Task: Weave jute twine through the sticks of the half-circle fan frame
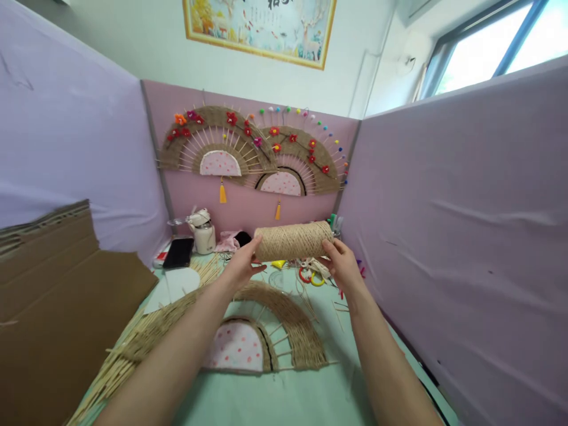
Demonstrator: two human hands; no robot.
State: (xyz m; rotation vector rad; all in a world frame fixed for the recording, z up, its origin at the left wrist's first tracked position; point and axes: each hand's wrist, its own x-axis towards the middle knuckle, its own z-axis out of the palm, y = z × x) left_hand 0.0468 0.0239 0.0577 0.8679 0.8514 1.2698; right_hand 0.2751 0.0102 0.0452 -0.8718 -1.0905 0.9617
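Note:
Held level above the table is a thick spool of jute twine [293, 241]. My left hand [243, 260] grips its left end, and my right hand [341, 258] grips the right end, fingers closed on it. Below my arms lies a woven twine fan [302, 331] with thin stick ribs and a half-round pink-dotted white centre [239, 346]. My left forearm covers part of the fan's left side.
Cardboard [66, 307] stands at the left, beside loose thin sticks [106, 373]. Behind are a black phone [178, 253], a white bottle [204, 236] and scissors [318, 278]. Two finished-looking fans [171, 155] hang on the pink back panel [199, 198]; lilac partitions [444, 225] flank the table.

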